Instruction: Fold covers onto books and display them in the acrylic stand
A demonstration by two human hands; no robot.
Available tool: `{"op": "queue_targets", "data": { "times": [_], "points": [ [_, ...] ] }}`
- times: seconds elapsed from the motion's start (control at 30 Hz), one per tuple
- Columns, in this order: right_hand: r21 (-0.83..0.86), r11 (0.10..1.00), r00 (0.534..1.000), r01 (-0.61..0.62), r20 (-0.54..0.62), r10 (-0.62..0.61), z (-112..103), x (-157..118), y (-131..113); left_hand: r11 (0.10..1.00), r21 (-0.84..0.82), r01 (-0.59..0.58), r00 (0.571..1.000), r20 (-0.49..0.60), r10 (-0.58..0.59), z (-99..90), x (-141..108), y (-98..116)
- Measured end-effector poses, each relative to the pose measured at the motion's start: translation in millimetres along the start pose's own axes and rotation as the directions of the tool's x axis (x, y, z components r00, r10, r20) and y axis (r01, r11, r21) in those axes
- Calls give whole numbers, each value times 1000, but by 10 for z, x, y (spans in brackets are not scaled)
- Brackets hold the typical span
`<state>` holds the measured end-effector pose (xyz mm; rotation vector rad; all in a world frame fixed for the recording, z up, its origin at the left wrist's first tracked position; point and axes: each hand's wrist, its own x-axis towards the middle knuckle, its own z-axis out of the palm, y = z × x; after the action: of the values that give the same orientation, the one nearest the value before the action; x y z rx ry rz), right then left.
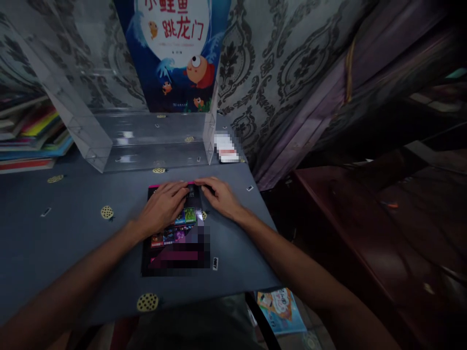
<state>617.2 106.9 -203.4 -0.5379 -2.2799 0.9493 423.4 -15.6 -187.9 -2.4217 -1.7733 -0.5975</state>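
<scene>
A dark book (171, 253) with a pink top edge and rows of small coloured pictures lies flat on the blue-grey tablecloth (83, 262). Across its upper left part rests my left hand (163, 206), palm down, with its fingers stretched toward the upper right. My right hand (219, 197) touches the book's upper right corner with its fingertips; the fingers are extended and the thumb is apart from them. The lower right of the book is pixelated.
Behind the book stands a clear acrylic rack (93, 155) with a blue picture book (178, 87) upright in it. Stacked books (36, 129) sit at the left. A white item (226, 148) lies right of the rack. A dark red table (343, 233) is at the right.
</scene>
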Motion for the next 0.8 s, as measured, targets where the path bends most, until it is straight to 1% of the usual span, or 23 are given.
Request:
{"op": "queue_targets", "data": {
  "times": [0.13, 0.23, 0.4, 0.53, 0.63, 0.8],
  "points": [
    [-6, 1000, 1000, 22, 19, -22, 5, 5, 1, 1000, -7, 11, 1000, 18, -11, -17, 22, -17],
    [-6, 999, 999, 33, 27, -33, 24, 21, 27, 1000, 8, 4, 1000, 16, -4, -14, 75, -85],
    [-42, 996, 996, 80, 37, -79, 75, 74, 78, 1000, 11, -5, 1000, -13, 5, 15, 155, -219],
    [-47, 994, 995, 99, 39, -97, 77, 96, 84, 1000, 7, -13, 999, -30, 13, 31, 156, -249],
    [-42, 995, 995, 85, 45, -83, 46, 82, 55, 1000, -12, -12, 999, -45, 11, 30, 144, -247],
    [-26, 1000, 997, 4, 71, -2, -1, 8, -48, 999, -45, -16, 999, -38, 14, 9, 145, -249]
  ]
}}
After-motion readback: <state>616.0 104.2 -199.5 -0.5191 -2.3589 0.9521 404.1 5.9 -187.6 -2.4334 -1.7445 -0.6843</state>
